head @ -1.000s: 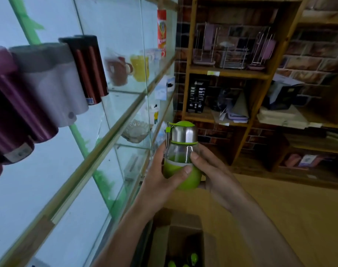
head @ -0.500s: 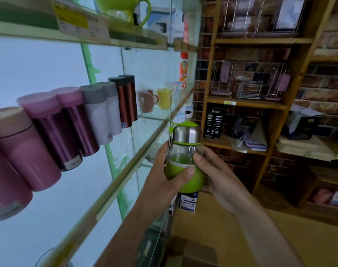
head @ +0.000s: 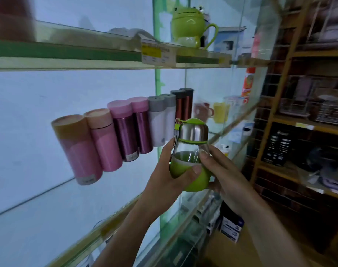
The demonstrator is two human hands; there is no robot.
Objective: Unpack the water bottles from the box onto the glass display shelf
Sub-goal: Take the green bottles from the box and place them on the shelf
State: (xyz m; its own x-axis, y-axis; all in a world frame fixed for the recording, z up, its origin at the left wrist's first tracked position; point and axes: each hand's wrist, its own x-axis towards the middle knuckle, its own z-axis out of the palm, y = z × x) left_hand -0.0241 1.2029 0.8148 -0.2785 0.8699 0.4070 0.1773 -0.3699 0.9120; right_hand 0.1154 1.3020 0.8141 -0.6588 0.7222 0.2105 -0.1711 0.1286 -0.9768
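Off the front edge of the middle glass display shelf, head view: small clear-glass water bottle with green sleeve and steel cap held upright in the air, not yet set down. No like bottle visible on the shelf; box out of view, remainder unknown. Left hand wraps the sleeve, thumb across it; right hand curls round the opposite side.
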